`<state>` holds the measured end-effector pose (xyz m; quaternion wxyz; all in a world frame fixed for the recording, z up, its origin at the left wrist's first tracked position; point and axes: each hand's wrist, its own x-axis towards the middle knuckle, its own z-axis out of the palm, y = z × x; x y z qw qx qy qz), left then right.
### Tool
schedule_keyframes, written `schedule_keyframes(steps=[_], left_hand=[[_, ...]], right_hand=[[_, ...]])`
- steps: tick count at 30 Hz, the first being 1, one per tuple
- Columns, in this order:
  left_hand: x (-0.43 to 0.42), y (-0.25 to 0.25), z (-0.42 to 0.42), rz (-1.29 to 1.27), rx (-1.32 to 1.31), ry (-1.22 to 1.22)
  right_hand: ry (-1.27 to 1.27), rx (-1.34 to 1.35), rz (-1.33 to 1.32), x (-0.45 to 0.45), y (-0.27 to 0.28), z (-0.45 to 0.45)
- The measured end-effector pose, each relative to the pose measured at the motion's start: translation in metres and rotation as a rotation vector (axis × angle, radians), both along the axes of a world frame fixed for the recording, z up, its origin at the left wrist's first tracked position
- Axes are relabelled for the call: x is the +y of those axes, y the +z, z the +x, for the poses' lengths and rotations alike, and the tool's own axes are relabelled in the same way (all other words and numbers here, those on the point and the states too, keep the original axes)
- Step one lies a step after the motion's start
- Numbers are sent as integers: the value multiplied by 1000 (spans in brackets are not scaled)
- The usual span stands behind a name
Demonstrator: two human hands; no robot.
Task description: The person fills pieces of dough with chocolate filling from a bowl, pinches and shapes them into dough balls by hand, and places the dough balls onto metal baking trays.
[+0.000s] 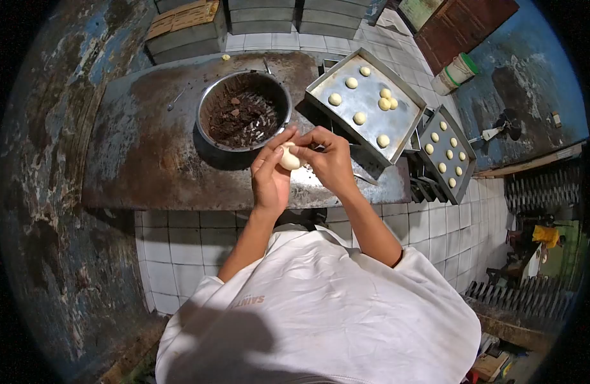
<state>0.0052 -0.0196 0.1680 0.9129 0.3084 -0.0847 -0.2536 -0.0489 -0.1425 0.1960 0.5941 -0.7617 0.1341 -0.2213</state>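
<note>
A pale dough ball (290,160) is held between both hands above the table's front part. My left hand (269,176) cups it from the left with its fingers curled round it. My right hand (330,161) pinches the dough's upper right side with thumb and fingers. Just behind the hands stands a round metal bowl (201,121) with dark brown crumbly filling (234,118) inside. To the right, a metal tray (371,125) holds several pale dough balls, a few of them clustered together.
A second tray (445,168) with several dough balls sits farther right, lower than the table (141,147). A spoon (176,100) and a small dough piece (226,57) lie on the table. Metal boxes (259,16) line the back; lidded buckets (460,69) stand back right.
</note>
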Motion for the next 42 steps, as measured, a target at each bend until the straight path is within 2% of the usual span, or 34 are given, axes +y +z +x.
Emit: schedule_keyframes(steps=[1, 4, 5, 7, 8, 9, 11, 13, 15, 18, 20, 23, 24, 25, 28, 31, 33, 34, 35, 37, 38, 39, 40, 41, 42], left_hand=[[3, -8, 1, -1, 0, -3], [13, -31, 5, 213, 240, -82], [13, -35, 6, 214, 239, -83], [11, -39, 7, 252, 247, -47], [8, -41, 5, 255, 248, -53], [2, -30, 0, 237, 195, -43], [-7, -21, -6, 225, 143, -37], [-17, -19, -9, 178, -25, -40], [-30, -20, -12, 177, -40, -50], [-58, -24, -16, 188, -119, -13], [-80, -28, -19, 306, -248, 166], [-107, -45, -18, 371, -125, 179], [-120, -44, -18, 403, -114, 257], [-129, -40, -17, 431, -29, 225], [-154, -44, -24, 457, -45, 123], [-185, -39, -40, 507, -101, 57], [-206, -34, -52, 612, -198, 70], [-213, -36, -55, 643, -274, 34], [-220, -41, -57, 650, -267, 30], [-234, -51, -60, 670, -423, -76], [-239, -55, -62, 689, -426, -118], [-244, -58, -63, 709, -430, -160], [-249, -62, -66, 708, -309, -256], [-249, -69, -65, 746, -360, -269], [-249, -77, -65, 784, -412, -282]], right_hand=[[-3, 0, -1, 0, -4, 0], [65, -8, -253, 1, -6, 0], [64, -8, -253, 3, -10, -3], [64, -26, -553, 5, -19, -8], [37, 13, -516, 6, -23, -12], [31, 18, -512, 4, -20, -14], [-152, -82, -719, -2, -12, -13], [-209, -185, -683, -18, -15, -8], [-38, -4, 113, -34, -14, -9], [-20, 23, 93, -53, -13, -19], [-100, 32, -27, -59, -18, -24], [-52, -33, -95, -76, -23, -30], [0, -33, -89, -83, -14, -35], [76, 11, -28, -95, -16, -41], [51, 86, 26, -129, -32, -53], [-58, 76, 21, -164, -39, -61], [-230, 30, -50, -182, -47, -64], [-248, 132, 71, -191, -41, -70], [-248, 140, 77, -201, -46, -73], [-2, 126, 478, -224, -66, -81], [131, 258, 601, -236, -86, -90], [133, 269, 604, -243, -94, -96], [222, 344, 752, -249, -101, -101], [315, 421, 899, -256, -106, -103], [325, 431, 938, -264, -101, -104]])
